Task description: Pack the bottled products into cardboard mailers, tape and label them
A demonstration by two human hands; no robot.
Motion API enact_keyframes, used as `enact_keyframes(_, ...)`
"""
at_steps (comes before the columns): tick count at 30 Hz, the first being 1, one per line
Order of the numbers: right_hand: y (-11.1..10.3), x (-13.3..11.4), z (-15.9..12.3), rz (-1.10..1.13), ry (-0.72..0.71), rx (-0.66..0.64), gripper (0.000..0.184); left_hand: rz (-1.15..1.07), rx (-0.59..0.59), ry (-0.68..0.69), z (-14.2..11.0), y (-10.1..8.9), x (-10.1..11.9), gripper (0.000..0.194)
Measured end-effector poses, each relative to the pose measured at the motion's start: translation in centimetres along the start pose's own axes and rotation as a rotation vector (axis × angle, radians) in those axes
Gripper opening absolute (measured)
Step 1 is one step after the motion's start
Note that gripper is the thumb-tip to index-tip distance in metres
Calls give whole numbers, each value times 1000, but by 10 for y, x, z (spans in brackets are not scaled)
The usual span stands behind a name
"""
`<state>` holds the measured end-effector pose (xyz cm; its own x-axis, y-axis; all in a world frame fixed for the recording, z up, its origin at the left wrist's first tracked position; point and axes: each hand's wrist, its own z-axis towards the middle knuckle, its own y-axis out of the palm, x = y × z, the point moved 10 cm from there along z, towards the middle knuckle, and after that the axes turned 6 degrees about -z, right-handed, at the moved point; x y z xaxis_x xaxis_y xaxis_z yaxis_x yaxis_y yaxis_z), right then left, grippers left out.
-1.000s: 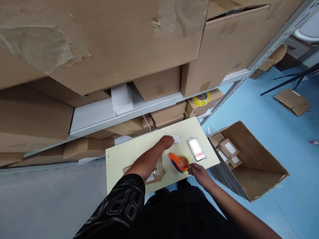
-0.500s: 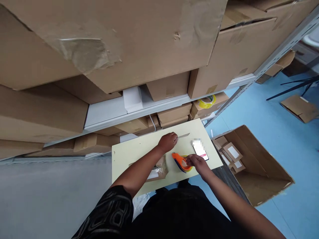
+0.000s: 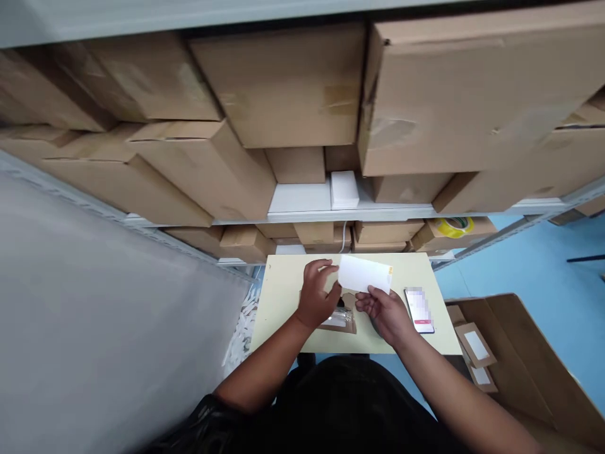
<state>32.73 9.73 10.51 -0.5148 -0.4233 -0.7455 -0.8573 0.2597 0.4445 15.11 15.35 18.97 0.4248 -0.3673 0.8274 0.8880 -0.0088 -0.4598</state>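
My right hand (image 3: 386, 313) pinches a white card (image 3: 363, 273) by its lower edge, thumb on the near face. The card is tilted above the table and has a small yellow-orange mark at its right corner. My left hand (image 3: 319, 291) is at the card's left edge, thumb and fingers apart; whether the fingertips touch it I cannot tell. Below and between my hands lies a small brown cardboard package (image 3: 348, 323) with clear plastic on it, partly hidden by my left hand. The orange tape dispenser seen earlier is hidden around my right hand.
A phone (image 3: 420, 310) lies on the right of the cream table (image 3: 283, 277). An open carton (image 3: 515, 353) with small labelled boxes stands to the right. Shelves of cardboard boxes (image 3: 283, 88) rise behind, with a yellow tape roll (image 3: 454, 227) and a white stack (image 3: 345, 189).
The view has swung left. The white card, earlier edge-on in my left hand, now faces me in my right hand. My right hand has left the tape dispenser, and my left fingers have spread.
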Motion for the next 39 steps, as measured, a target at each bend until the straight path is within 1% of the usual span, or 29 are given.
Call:
enact_keyframes(1,8,2,-3,4,0,-8,31,-124,48,-103,-5,-17,-10,25)
enact_keyframes(2,17,4,-5,3,2,-15,30,-255,56,-195,-11,-28,-19,24)
enact_keyframes(4,32,8,-10,-8,11,-20,28,-481,0,-316,-23,-39,-27,28)
enact_keyframes(6,47,15,-15,-19,21,-25,26,-611,-58,-365,-32,-47,-26,33)
enact_keyframes(9,66,27,-21,-26,40,-46,25,-691,-69,-389,-42,-63,-23,33)
enact_keyframes(12,82,36,-27,-31,40,-77,26,-715,-66,-400,-49,-77,-21,33)
enact_keyframes(16,90,41,-34,-46,24,-82,27,-687,-96,-394,-55,-88,-18,32)
enact_keyframes(18,91,42,-37,-57,14,-74,28,-660,-81,-403,-58,-91,-19,29)
enact_keyframes(20,90,40,-40,-82,-16,-60,30,-626,-45,-432,-61,-93,-25,26)
enact_keyframes(23,85,35,-44,-147,-104,-21,34,-568,-9,-493,-67,-92,-36,20)
enact_keyframes(27,77,27,-50,-230,-193,31,37,-502,-59,-545,-73,-87,-42,16)
enact_keyframes(30,72,21,-52,-209,-214,53,36,-514,-92,-558,-75,-82,-36,15)
enact_keyframes(32,75,18,-53,-144,-230,36,37,-580,-64,-566,-77,-79,-30,17)
enact_keyframes(34,82,18,-54,-121,-237,-10,37,-669,-18,-572,-80,-74,-24,19)
enact_keyframes(36,91,24,-53,-207,-230,-36,36,-730,-11,-569,-84,-65,-18,21)
enact_keyframes(39,96,27,-51,-359,-255,14,31,-725,-101,-524,-86,-51,-7,24)
